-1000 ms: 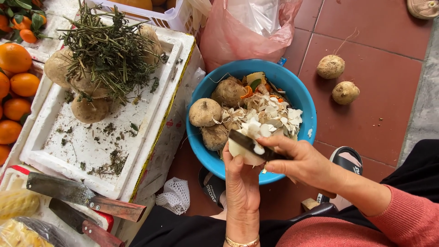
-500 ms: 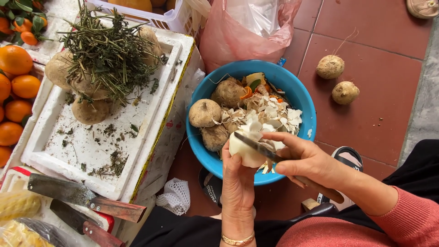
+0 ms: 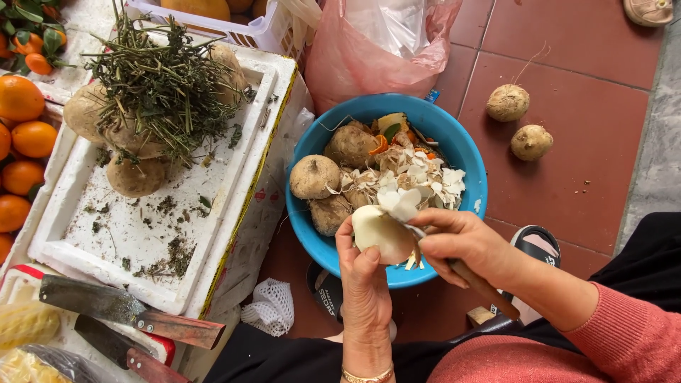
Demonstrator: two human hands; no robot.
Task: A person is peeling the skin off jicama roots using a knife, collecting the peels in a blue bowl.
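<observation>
Head view: left hand (image 3: 365,280) cups a half-peeled white tuber (image 3: 381,230) over the blue basin's (image 3: 464,152) near rim, long axis roughly level, broad end toward the right; right hand (image 3: 464,245) clenches a knife (image 3: 482,284), its wooden handle pointing back-right; beyond, a pink plastic bag (image 3: 355,57); left, a white foam tray (image 3: 142,234).

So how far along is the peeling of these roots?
Done: a heap of peelings lies in the blue basin. In hand: the left hand holds a mostly white root while the right hand works a knife. Left: brown roots in the basin, on the floor and on the white tray.
</observation>
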